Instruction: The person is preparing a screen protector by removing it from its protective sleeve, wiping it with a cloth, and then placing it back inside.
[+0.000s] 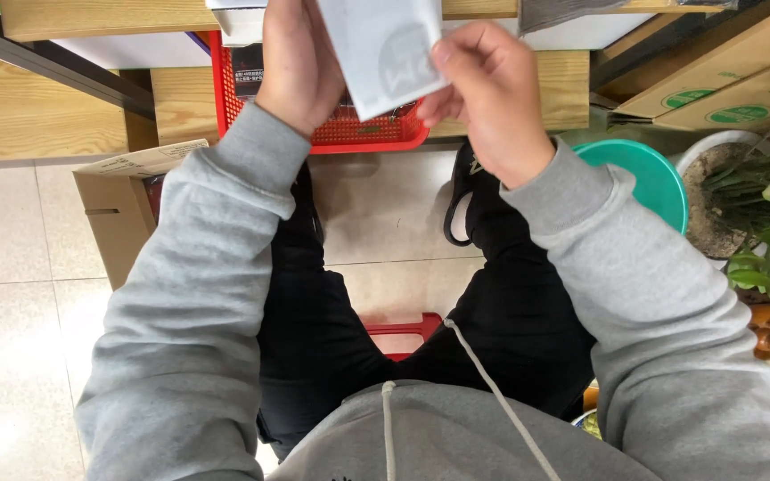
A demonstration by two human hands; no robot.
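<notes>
Both hands hold a white packet [383, 53] above the red basket [349, 134] on the desk [180, 102]: left hand [300, 62] clasps its edge, right hand [483, 93] pinches a corner, steadying it.

- The place looks like a small shop or packing room, not a home kitchen or a lab.
- A red plastic basket [349, 134] of goods sits on a pale wooden shelf [64, 116] along the top of the frame.
- Brown cardboard boxes [724, 80] with green round stickers are stacked at the upper right, and an open carton [118, 214] stands on the floor at left.
- The floor [11, 294] is glossy cream tile.
- A potted plant [759, 214] and a teal plastic stool [648, 178] stand at right.
</notes>
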